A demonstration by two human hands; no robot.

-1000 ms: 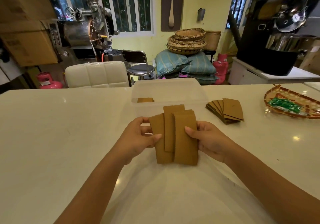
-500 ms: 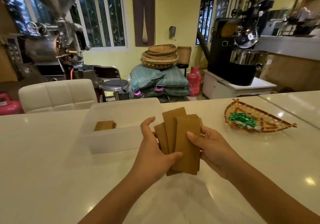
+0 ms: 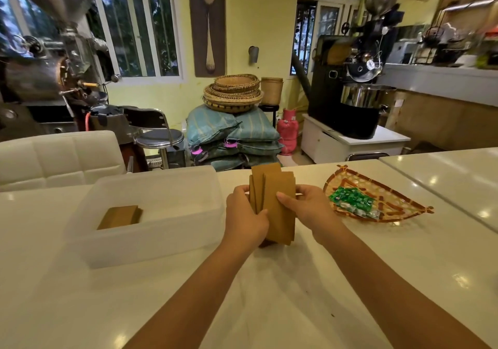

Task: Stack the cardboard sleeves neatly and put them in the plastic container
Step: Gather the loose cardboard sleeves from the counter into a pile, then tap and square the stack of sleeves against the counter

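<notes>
Head view: left hand [image 3: 246, 218] and right hand [image 3: 310, 208] each held grip clamped on cardboard sleeves [image 3: 277, 208], upright on surface [image 3: 296, 294], beside plastic container [image 3: 151, 243]. Edges uneven; tapping on surface would likely square them before loading.

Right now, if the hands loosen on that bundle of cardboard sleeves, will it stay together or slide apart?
Likely to slide: the cardboard sleeves are flat, smooth and already uneven at their top edges. They look stiff, standing upright between the left hand and right hand without sagging. Probably light, since a fingertip grip seems to carry them.
</notes>
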